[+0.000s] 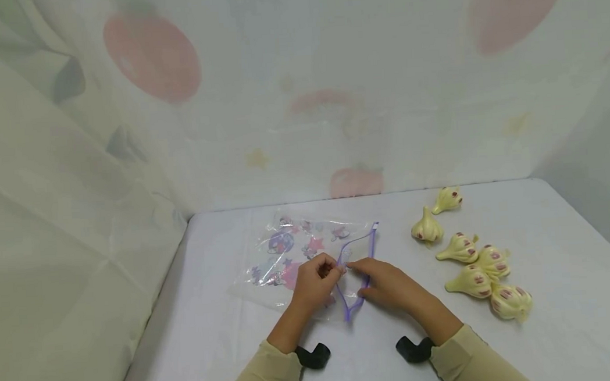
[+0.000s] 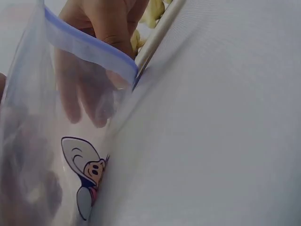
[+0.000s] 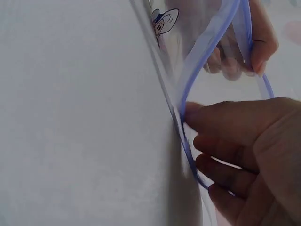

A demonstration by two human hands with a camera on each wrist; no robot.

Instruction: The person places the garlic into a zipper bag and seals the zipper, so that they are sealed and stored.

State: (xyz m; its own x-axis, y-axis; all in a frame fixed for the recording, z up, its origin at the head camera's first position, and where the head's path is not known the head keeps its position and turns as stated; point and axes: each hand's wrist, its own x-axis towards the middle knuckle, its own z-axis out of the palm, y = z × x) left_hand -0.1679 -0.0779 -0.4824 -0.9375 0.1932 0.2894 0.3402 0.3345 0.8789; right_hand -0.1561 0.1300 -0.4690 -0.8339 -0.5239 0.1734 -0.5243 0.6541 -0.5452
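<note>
A clear zip bag (image 1: 309, 254) printed with cartoon figures is seen flat on the white table (image 1: 555, 338), left of centre, its purple zip edge (image 1: 359, 269) pulled apart into an open mouth. From the head view the left hand (image 1: 316, 283) is curled at the upper lip of that mouth, fingers pinching the plastic, while the right hand (image 1: 389, 284) is set against the lower lip. Detail missed from above is supplied by the right wrist view: the blue-purple zip strip (image 3: 188, 141) is pressed by a fingertip (image 3: 193, 113) of the right hand, the other fingers curled beneath it. In the left wrist view, fingers are seen through the plastic beside a printed cartoon figure (image 2: 87, 174). Only the head view takes in the six garlic bulbs (image 1: 471, 256) lying scattered to the right of the bag, apart from it.
</note>
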